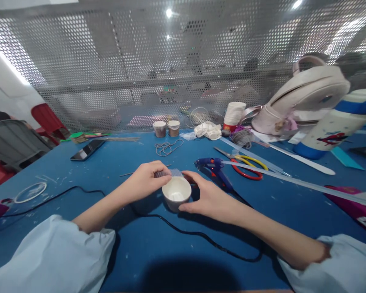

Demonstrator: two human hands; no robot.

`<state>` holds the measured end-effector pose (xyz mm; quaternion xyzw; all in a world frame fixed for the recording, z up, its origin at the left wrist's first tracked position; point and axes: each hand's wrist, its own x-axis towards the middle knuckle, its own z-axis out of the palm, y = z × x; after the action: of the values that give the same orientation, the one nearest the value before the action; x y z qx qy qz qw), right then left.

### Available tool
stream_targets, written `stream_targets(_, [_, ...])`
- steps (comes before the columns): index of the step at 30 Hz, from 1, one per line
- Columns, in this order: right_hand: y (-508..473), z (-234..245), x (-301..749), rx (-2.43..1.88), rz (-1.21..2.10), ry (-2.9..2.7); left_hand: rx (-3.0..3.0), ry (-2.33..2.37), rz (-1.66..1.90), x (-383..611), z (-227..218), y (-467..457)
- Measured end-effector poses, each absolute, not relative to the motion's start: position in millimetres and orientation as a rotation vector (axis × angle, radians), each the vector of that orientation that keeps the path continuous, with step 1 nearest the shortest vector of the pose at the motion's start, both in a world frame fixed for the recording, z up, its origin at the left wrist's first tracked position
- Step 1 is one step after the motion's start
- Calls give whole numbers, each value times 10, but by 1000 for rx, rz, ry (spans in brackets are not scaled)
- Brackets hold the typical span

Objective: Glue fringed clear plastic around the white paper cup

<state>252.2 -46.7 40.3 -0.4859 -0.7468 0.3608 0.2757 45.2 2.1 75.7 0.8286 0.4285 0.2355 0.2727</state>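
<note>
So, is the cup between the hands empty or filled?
Empty, as far as this view shows: the cup shows its pale inner wall and floor, with no contents visible. The right hand grips its side.

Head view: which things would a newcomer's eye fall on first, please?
Probably first the small cup, white inside, near the picture's centre, with the right hand holding its right side and the left hand at its rim. Next might come the blue glue gun and red-and-yellow-handled scissors, beyond the right hand.
</note>
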Motion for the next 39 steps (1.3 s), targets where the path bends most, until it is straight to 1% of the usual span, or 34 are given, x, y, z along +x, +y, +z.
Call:
stream_targets(3, [-448,425,2493,-1277,1001,-2011,2193,1060,623,476,810,56])
stream_targets(8, [-470,517,2507,-1200,1010,-2073,1954,902,589,597,833,133])
stream_targets(15, [-450,517,2568,-1199,1084,-2079,1860,894,566,702,790,195])
stream_targets(19, [-499,598,2673,-1291,1046,-2105,1831,923,551,708,786,180])
stream_targets(24, [-631,755,2939,-1544,834,-2113,1828,1010,524,694,777,180])
stream_targets(26, [-629,757,3065,-1758,619,-2140,1801,997,523,687,773,186])
stream_targets(29, [-505,658,3213,-2096,145,-2093,1759,966,519,679,770,198])
stream_targets(31, [-366,552,3258,-2123,-12,-2047,1736,950,514,675,768,206])
stream_targets(33, [-215,443,3253,-2010,83,-2041,1715,929,509,673,763,214])
stream_targets(36, [-25,303,3183,-1857,391,-1976,1684,901,508,671,751,217])
stream_targets(39, [53,245,3115,-1801,471,-1898,1666,900,518,668,747,207])
